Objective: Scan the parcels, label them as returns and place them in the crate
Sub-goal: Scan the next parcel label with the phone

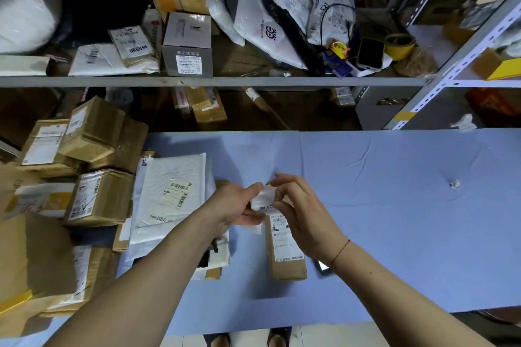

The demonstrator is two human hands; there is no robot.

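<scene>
While both hands pinch the white sticker (263, 197) just above the small brown parcel (286, 248) on the blue bench (394, 205), peel slowly, then press flat on the parcel.

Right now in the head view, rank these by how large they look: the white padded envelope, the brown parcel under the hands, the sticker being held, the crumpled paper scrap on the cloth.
1. white padded envelope
2. brown parcel
3. sticker
4. paper scrap

Phone (370, 53) beside yellow tape roll (399, 46) on metal shelf (214, 81).
</scene>
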